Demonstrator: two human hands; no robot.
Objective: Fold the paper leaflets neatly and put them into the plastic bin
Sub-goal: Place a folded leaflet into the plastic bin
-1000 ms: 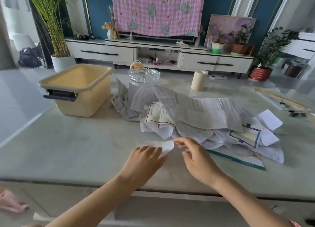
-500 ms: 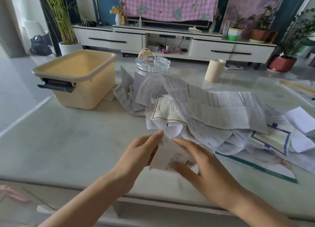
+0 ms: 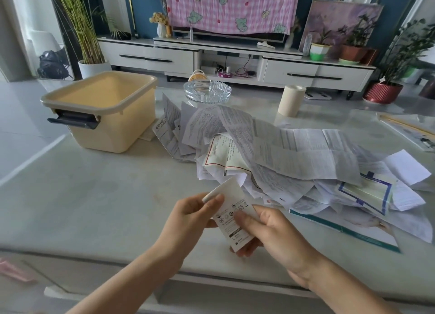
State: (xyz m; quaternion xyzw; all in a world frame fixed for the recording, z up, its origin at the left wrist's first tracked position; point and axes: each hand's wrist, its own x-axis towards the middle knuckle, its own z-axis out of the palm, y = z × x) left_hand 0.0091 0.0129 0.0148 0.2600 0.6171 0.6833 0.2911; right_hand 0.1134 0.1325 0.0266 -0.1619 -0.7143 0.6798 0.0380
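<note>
A: Where is the leaflet [image 3: 231, 210] right now?

B: Up off the surface [image 3: 94, 196], between both hands, just in front of the loose pile [image 3: 294, 158]. The left hand [image 3: 188, 217] pinches its upper left edge between thumb and fingertips. The right hand [image 3: 275, 233] holds the lower end, thumb across the printed face, fingers curled behind.

A: How will it handle?

B: Very light and thin, I'd judge. It looks folded over at the top, where the edge is rounded and thick, though I can't tell how many layers there are. Paper like this bends at a touch and springs open unless the crease is pressed flat.

A: So where to take hold?

B: At the edges and corners, as both hands do now, so the corners can be lined up. For carrying, a pinch across the folded edge should keep the layers together.

A: And the bin [image 3: 103, 111]?

B: It stands at the far left of the surface, well apart from the hands, open at the top. A light slip may flutter, so I'd lower it in rather than toss it.
</note>
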